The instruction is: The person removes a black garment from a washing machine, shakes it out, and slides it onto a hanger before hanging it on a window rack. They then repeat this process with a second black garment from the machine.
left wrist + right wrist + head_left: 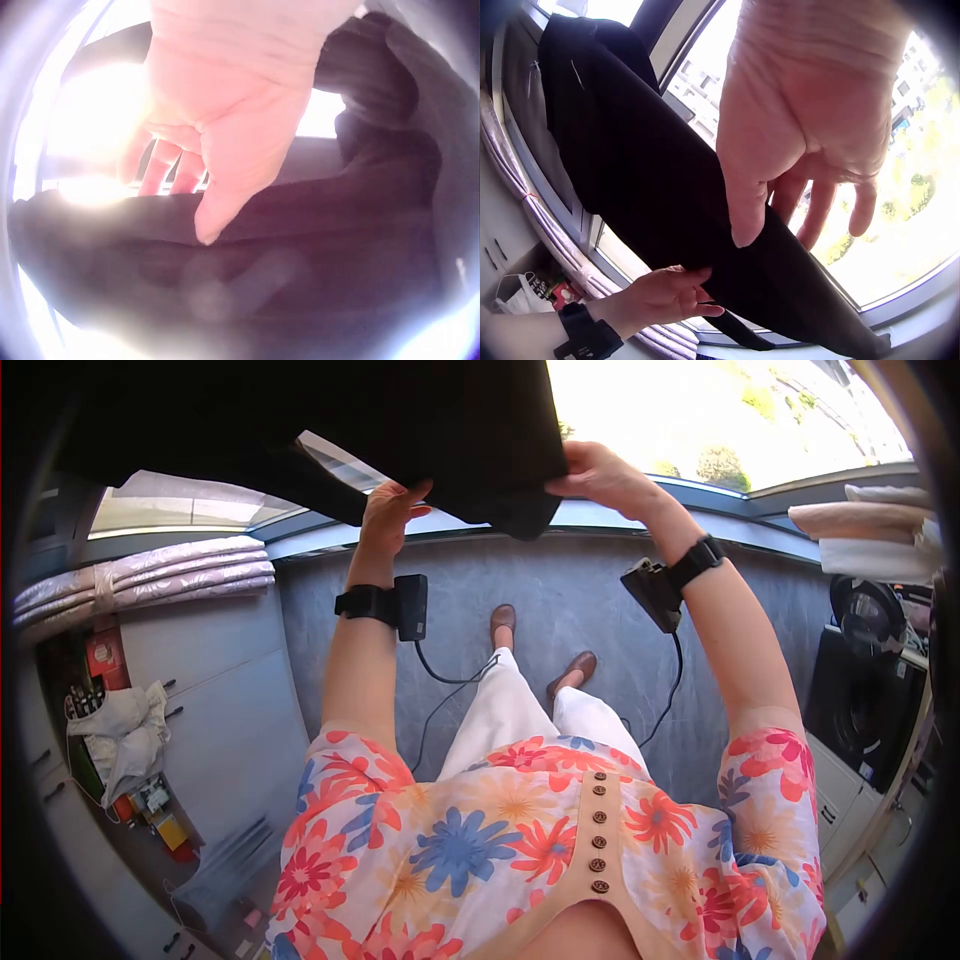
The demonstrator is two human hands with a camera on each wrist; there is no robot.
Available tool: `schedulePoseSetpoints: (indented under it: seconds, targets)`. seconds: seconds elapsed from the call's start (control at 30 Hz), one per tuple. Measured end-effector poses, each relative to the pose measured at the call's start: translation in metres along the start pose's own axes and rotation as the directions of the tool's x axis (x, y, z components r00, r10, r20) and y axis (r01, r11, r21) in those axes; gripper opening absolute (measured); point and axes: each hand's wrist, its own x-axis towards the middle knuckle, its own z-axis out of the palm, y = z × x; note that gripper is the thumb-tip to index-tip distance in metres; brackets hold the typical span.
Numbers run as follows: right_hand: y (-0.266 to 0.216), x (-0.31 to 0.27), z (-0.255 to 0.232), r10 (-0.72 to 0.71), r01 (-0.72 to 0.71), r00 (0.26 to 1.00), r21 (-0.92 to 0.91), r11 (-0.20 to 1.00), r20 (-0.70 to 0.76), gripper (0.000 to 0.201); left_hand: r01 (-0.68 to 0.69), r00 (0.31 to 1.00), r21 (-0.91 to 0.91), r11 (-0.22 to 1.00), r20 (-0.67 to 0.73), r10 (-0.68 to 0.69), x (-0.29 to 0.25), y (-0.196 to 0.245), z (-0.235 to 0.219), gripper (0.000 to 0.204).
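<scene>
A large black garment (pixel 450 420) hangs in front of the window at the top of the head view, with a slit of daylight through it. My left hand (pixel 392 518) pinches its lower left part; in the left wrist view the thumb lies over the dark cloth (pixel 322 247) and the fingers go behind its edge. At the right edge my right hand (pixel 612 480) holds the cloth between thumb and fingers. The right wrist view shows that thumb on the black fabric (pixel 660 187), with the fingers behind it.
Folded patterned curtain (pixel 150 582) lies along the left sill, above pale cabinets (pixel 210 690). A white bag (pixel 125 735) hangs by an open shelf. On the right stand a black front-loading machine (pixel 865 690) and folded cloths (pixel 870 525). Grey floor (pixel 560 580) lies below.
</scene>
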Motion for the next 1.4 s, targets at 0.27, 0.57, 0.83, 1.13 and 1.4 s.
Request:
schedulePoseSetpoints:
  seconds: [0.27,0.57,0.83,1.13,1.4]
  targets:
    - [-0.025,0.006,-0.011,0.033,-0.013,0.982,0.109,0.994,-0.186,0.01,-0.046,0.999,-0.035,0.998,-0.003,0.046,0.006,0.015,-0.023,0.03]
    - [-0.015,-0.013,-0.015,0.11,-0.093,0.96,0.075,0.993,-0.258,0.013,0.017,0.991,0.03,0.999,0.135,-0.021,0.02,0.012,-0.032,0.032]
    - [0.026,-0.159,-0.026,0.359,-0.326,0.906,0.171,0.93,-0.224,0.012,0.174,0.973,0.657,0.734,0.001,-0.232,0.004,0.015,0.023,0.038]
    - [0.121,-0.402,-0.052,0.602,-0.437,0.733,0.46,0.773,-0.316,0.012,0.0,0.924,0.773,0.634,0.242,-0.295,-0.022,0.013,0.177,0.038]
    - [0.164,-0.584,-0.073,0.759,-0.248,0.442,0.748,0.615,-0.478,0.013,-0.106,0.736,0.833,0.543,0.433,-0.52,-0.066,-0.075,0.336,0.033]
